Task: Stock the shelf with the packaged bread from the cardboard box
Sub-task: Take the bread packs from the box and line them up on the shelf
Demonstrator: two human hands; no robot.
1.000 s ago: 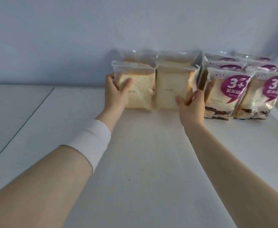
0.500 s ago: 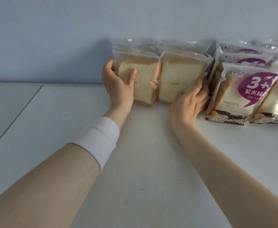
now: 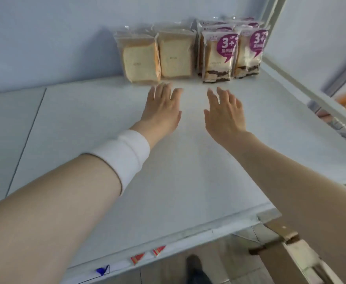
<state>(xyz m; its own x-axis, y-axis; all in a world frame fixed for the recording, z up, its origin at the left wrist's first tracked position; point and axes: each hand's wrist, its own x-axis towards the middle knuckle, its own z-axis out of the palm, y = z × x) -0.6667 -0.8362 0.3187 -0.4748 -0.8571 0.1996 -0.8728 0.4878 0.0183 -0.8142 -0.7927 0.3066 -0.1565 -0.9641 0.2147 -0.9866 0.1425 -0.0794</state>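
Note:
Two clear packs of plain sliced bread stand upright side by side at the back of the white shelf (image 3: 98, 128): the left pack (image 3: 140, 62) and the right pack (image 3: 176, 58). More such packs stand behind them. My left hand (image 3: 161, 108) and my right hand (image 3: 224, 113) hover palm-down over the shelf just in front of the packs, fingers spread, holding nothing. A white band wraps my left wrist. A corner of the cardboard box (image 3: 285, 257) shows at the bottom right, below the shelf edge.
Purple-labelled bread packs (image 3: 219, 56) stand in rows to the right of the plain packs, against the shelf's right upright (image 3: 274, 15). Small red and blue tags (image 3: 137, 259) sit on the shelf's front edge. A dark shoe (image 3: 194, 265) is on the floor below.
Both hands have let go of the two plain bread packs and pulled back towards me. The packs stay standing at the back. The view has tilted down, showing the shelf edge and box.

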